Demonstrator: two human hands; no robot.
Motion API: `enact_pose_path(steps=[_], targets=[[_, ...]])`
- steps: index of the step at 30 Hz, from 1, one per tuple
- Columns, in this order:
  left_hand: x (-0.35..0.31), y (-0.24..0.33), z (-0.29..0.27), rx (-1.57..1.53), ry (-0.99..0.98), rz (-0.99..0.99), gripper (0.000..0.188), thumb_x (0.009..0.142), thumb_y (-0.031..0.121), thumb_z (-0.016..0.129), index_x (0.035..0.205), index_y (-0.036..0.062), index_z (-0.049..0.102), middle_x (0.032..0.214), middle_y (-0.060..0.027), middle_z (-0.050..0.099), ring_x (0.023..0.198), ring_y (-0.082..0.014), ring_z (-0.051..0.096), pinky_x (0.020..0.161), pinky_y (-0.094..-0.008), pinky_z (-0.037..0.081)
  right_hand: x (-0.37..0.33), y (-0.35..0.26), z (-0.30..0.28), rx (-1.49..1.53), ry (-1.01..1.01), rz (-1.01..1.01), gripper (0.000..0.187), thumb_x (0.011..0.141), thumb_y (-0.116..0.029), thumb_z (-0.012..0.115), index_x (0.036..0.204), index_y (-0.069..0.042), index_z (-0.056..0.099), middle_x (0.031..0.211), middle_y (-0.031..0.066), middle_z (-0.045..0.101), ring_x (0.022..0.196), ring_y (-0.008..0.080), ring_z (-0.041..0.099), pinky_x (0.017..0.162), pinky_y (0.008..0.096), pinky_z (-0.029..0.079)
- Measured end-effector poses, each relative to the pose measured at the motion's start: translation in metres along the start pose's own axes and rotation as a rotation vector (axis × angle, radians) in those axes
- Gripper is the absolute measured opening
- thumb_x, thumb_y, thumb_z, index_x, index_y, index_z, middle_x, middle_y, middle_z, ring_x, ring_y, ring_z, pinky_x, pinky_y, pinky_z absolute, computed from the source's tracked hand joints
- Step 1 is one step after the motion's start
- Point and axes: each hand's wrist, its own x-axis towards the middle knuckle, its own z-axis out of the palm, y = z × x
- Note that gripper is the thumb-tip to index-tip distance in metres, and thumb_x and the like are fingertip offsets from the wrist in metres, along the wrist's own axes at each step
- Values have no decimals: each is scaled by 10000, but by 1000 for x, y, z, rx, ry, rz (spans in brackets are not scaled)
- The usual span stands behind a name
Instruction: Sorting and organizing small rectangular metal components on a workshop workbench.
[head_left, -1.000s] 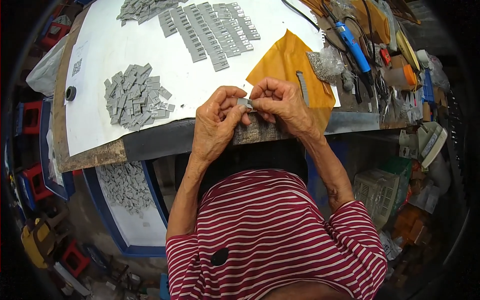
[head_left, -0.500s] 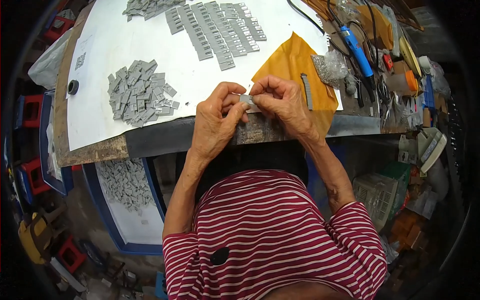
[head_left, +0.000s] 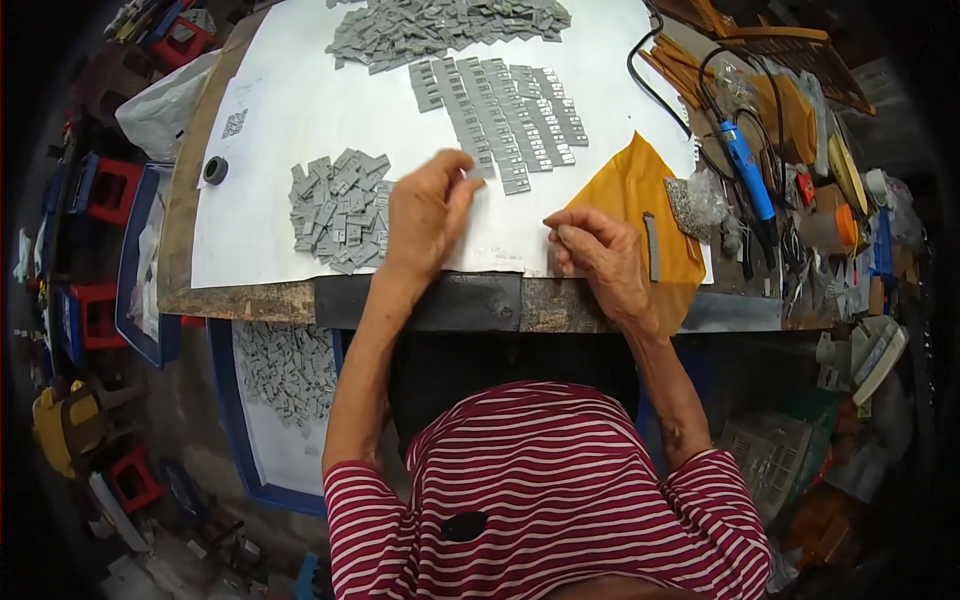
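My left hand (head_left: 430,215) is at the near end of a column of small flat grey pieces (head_left: 470,125) on the white paper. Its thumb and index finger close at the edge of a grey piece (head_left: 483,171); the fingers partly hide the contact. Lower and to the right, my right hand (head_left: 603,258) hovers over the paper's front edge, thumb and index fingertip pinched together. Anything between them is too small to make out. Several more columns of the same slotted grey pieces (head_left: 540,120) lie to the right of the left hand's column.
A loose heap of grey pieces (head_left: 340,210) lies left of my left hand, a larger heap (head_left: 440,30) at the back. On the right are an orange sheet (head_left: 610,190), a grey strip (head_left: 652,247), a bag of small metal parts (head_left: 690,205) and a blue corded screwdriver (head_left: 745,165).
My hands were together at the table edge with a grey piece between them. They have parted: the left moved forward to the columns, the right stayed near the edge. The view has shifted too.
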Motion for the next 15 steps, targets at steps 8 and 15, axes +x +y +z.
enact_pose_path(steps=[8, 15], targets=[[56, -64, 3, 324, 147, -131, 176, 742, 172, 608, 846, 30, 612, 764, -126, 613, 714, -282, 583, 677, -397, 396, -20, -5, -7, -73, 11, -71, 167, 848, -52, 520, 952, 64, 580, 659, 31, 544, 560, 65, 481, 537, 190, 406], [69, -65, 11, 502, 170, -170, 167, 726, 188, 624, 825, 54, 631, 807, -85, 632, 778, -249, 590, 726, -388, 357, -38, -16, -24, -187, 34, -32, 142, 848, -13, 508, 947, 55, 585, 734, 50, 563, 585, 66, 503, 495, 183, 404]])
